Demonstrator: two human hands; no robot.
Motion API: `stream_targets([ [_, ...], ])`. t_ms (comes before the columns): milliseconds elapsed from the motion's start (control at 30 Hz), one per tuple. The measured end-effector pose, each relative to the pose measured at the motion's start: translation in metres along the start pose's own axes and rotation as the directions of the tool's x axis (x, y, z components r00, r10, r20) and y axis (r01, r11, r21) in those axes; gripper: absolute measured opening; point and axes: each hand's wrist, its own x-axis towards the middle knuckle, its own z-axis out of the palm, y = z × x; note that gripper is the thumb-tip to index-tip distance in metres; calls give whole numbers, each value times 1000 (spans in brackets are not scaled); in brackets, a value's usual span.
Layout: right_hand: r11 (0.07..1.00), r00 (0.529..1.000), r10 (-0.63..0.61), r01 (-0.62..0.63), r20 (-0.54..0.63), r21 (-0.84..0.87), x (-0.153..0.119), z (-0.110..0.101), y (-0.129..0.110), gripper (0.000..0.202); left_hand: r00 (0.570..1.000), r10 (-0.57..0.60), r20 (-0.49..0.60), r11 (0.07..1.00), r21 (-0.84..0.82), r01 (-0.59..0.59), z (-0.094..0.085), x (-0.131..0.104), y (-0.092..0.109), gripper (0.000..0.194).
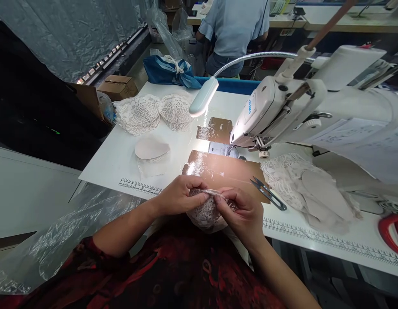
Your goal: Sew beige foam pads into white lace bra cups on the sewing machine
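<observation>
Lace piles (139, 115) on white table (113, 156)

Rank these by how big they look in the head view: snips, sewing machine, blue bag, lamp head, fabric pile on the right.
Largest to smallest:
Sewing machine
Fabric pile
Blue bag
Lamp head and snips: too alike to rank.

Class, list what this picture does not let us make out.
All in the head view:
Pinched edge of the lace piece: partly covered by left hand and right hand.
Head of the seated person: cut off, top edge.
Marks on the paper sheet: too small.
</observation>
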Motion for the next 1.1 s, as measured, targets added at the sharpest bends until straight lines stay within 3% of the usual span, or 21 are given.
stream_targets([
  [200, 998, 997, -46, 48, 56, -28, 4, -3, 1, 6, 984, 162, -78, 969, 202, -143, 4, 0, 4, 14],
  [367, 985, 979, -163, 168, 121, -35, 6, -4, 5, 11, 981, 176, -80, 959, 240, -152, 5, -1, 2, 13],
  [533, 964, 973, -219, 227, 68, -136, 4, -3, 9, 10, 951, 263, -164, 934, 291, -208, 8, -3, -8, 9],
  [667, 965, 976, -214, 217, 38, -144, 5, -3, 8, 8, 913, 396, -94, 873, 346, -343, 10, -3, -13, 18],
  [800, 980, 987, -145, 152, 63, -126, 5, -4, 6, 7, 957, 291, -19, 928, 247, -278, 7, -2, -7, 4],
  [967, 987, 995, -89, 93, 41, -129, 4, -5, 5, 5, 995, 71, -77, 997, 14, -70, 5, -1, -4, 27],
  [1033, 987, 995, -96, 100, 39, -124, 4, -5, 5, 5, 999, -14, -46, 999, -43, 12, 4, 0, -4, 34],
  [1100, 988, 994, -93, 99, 54, -122, 5, -5, 5, 5, 999, -44, 19, 997, -56, 45, 3, 2, -3, 27],
])
